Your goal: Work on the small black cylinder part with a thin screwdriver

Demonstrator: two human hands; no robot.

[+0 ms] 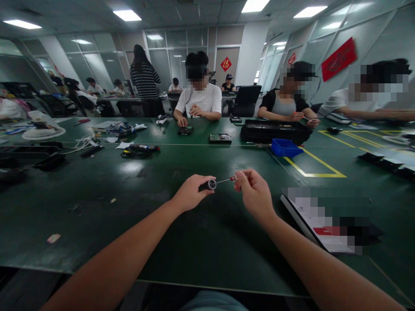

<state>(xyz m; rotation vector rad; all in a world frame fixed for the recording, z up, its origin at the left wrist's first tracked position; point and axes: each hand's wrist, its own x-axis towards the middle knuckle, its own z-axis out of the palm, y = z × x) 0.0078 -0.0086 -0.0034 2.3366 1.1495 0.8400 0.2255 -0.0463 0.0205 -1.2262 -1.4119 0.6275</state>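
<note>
In the middle of the head view, my left hand (190, 193) is closed around a short black cylinder (204, 186). Its round end with a pale ring (212, 184) faces right and toward me; its exact kind cannot be made out. My right hand (256, 192) pinches a screwdriver (223, 180) by its red, partly clear handle. The thin metal shaft points left, and its tip meets the ringed end of the cylinder; how deep it reaches is unclear. Both hands are above the green table (194, 242), and my right fingers cover most of the handle.
A white box or booklet (319, 224), partly blurred out, lies right of my right forearm. Beyond my hands are a blue bin (285, 147), a hard drive (220, 138), a black case (275, 131) and a bundle of cables (139, 151). Co-workers sit across the table.
</note>
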